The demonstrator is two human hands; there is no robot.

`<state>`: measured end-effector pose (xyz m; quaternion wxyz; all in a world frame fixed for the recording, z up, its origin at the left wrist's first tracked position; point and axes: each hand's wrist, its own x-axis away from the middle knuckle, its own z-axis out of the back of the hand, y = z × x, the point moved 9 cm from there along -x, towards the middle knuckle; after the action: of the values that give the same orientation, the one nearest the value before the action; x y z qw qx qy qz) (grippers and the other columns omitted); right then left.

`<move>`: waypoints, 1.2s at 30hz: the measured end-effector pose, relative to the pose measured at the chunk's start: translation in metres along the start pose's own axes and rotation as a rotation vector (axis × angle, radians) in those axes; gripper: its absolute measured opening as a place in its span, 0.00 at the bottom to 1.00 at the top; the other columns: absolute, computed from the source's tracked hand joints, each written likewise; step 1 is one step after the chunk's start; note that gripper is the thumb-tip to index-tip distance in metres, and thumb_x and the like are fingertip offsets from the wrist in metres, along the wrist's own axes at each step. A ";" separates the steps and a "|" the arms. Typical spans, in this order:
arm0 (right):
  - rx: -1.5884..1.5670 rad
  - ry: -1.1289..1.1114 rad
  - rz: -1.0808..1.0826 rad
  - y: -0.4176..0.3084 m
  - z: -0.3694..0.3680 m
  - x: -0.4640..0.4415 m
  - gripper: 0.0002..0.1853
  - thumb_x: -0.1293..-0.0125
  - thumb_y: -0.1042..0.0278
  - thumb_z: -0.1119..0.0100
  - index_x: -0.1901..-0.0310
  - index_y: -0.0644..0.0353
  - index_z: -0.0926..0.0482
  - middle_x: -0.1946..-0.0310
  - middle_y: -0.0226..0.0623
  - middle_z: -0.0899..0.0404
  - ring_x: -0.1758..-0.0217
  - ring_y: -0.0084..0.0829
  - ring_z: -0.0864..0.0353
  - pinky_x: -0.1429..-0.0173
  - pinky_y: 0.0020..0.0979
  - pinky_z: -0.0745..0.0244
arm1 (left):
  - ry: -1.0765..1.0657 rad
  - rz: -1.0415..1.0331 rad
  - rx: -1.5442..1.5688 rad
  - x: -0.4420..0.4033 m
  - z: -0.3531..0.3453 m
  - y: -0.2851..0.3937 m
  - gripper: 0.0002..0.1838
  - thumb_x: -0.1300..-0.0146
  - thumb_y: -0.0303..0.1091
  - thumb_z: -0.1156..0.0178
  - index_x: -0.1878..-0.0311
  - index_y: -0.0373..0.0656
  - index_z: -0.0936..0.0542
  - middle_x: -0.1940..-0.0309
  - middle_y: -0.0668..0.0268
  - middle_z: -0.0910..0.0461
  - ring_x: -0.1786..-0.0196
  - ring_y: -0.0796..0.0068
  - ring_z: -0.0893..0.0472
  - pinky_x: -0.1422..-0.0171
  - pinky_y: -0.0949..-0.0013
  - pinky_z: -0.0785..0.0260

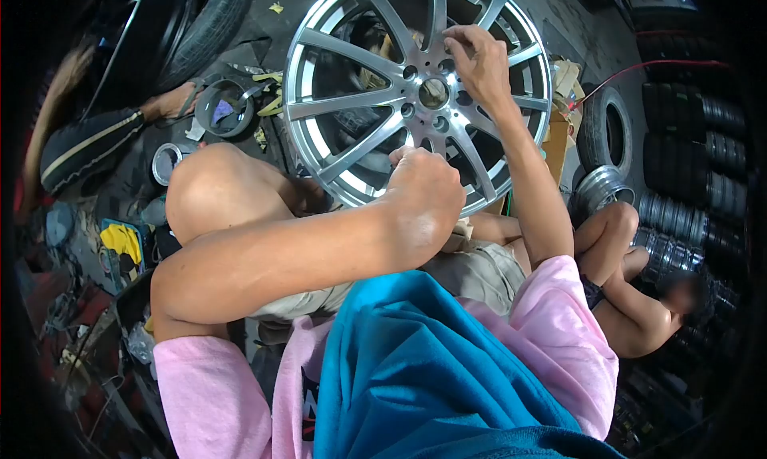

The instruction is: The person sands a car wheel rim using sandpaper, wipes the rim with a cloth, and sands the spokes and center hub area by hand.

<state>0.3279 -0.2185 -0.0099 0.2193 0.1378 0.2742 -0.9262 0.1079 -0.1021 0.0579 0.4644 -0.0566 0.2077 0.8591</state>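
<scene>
A silver multi-spoke alloy wheel (389, 117) stands tilted in front of my knees, its face towards me. My left hand (427, 189) is closed in a fist over the lower spokes, below the hub. Whatever lies inside its fingers is hidden. Above and right of the centre hole, my right hand (483, 66) is at the upper spokes. Its thumb and forefinger are bent close together near a spoke, and I cannot make out anything between them.
Black tyres (209, 39) lie at upper left, beside a co-worker's hand (170, 102) and a round grey ring (217, 107). Another person (631, 311) sits at right near a metal wheel (601, 189), an upright tyre (605, 130) and stacked wheels. A yellow cloth (121, 242) lies among clutter at left.
</scene>
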 end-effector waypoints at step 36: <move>-0.753 0.427 -0.804 0.020 -0.074 0.084 0.16 0.34 0.69 0.22 0.49 0.70 0.12 0.63 0.37 0.09 0.67 0.19 0.14 0.62 0.22 0.19 | -0.483 0.100 -0.052 -0.013 -0.018 -0.004 0.09 0.46 0.33 0.32 0.62 0.41 0.14 0.66 0.61 0.18 0.58 0.65 0.16 0.56 0.65 0.27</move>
<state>0.2751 -0.2193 -0.1105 -0.1753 0.1189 0.6530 -0.7272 0.1164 -0.1178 0.0439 0.4557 0.1489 0.0711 0.8747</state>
